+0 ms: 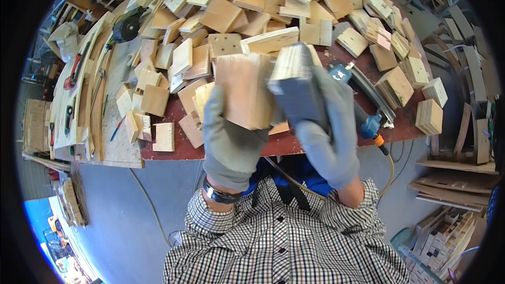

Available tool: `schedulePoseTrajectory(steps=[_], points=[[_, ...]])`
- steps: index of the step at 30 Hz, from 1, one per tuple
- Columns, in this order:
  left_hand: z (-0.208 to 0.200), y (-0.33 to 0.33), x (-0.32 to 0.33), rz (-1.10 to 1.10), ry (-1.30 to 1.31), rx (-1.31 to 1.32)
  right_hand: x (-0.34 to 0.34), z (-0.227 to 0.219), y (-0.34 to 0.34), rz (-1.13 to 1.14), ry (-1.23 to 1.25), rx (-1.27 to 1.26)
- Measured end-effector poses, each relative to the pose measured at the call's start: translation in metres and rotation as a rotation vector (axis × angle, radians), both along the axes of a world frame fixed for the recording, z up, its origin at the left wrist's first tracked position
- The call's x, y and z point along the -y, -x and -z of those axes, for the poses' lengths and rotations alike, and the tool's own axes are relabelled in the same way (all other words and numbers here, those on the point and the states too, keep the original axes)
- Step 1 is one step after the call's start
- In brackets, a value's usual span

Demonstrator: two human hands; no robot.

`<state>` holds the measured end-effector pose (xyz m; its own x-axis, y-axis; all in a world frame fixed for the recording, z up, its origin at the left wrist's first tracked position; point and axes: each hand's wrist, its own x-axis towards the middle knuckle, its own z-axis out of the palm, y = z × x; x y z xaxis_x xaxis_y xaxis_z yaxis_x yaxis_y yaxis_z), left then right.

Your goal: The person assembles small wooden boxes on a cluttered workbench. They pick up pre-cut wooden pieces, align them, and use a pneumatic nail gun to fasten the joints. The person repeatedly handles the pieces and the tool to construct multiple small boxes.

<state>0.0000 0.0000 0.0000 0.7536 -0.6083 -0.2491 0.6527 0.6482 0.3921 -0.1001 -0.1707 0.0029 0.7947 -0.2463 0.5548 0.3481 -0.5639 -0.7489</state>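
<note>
Both my hands wear grey work gloves and are raised over the near edge of the table. My left hand (231, 142) grips a square plywood block (244, 89) from its left side and from below. In my right hand (334, 131) is a dark-faced plywood block (300, 92) with a pale layered end, tilted towards the left one. The two blocks are very close; whether they touch cannot be made out. Slightly blurred, my right fingers wrap the dark block's right and near sides. Behind them lies a large heap of plywood blocks (223, 13).
A blue pneumatic stapler (371, 125) with an orange fitting and yellow hose lies right of my right hand on the red tabletop (197, 153). Left are a black angle grinder (126, 29), a blue pencil (116, 130) and hand tools. Several blocks sit near the right edge.
</note>
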Motion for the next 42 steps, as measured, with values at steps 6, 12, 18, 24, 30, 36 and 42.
schedulePoseTrajectory(steps=[6, 12, 18, 24, 30, 36, 42], points=[[0.005, 0.023, 0.000, 0.061, -0.134, 0.031, 0.013, -0.006, -0.023, 0.160, 0.145, 0.075], [0.000, 0.004, -0.025, 0.224, -0.190, 0.188, 0.003, 0.004, -0.010, 0.101, 0.097, 0.068], [-0.001, 0.005, -0.044, 0.263, -0.233, 0.262, 0.005, -0.007, -0.001, -0.050, 0.033, -0.011], [0.021, -0.008, -0.051, 0.227, -0.021, 0.006, -0.006, -0.023, 0.023, -0.124, 0.128, -0.022], [0.030, -0.002, -0.039, 0.302, 0.022, -0.017, 0.014, -0.010, -0.023, -0.080, -0.021, -0.110], [0.020, -0.007, -0.040, 0.225, 0.008, -0.029, 0.023, -0.008, 0.012, -0.271, 0.027, -0.085], [0.005, -0.007, -0.011, 0.087, 0.026, -0.262, 0.002, -0.008, 0.000, 0.113, 0.204, 0.074]])
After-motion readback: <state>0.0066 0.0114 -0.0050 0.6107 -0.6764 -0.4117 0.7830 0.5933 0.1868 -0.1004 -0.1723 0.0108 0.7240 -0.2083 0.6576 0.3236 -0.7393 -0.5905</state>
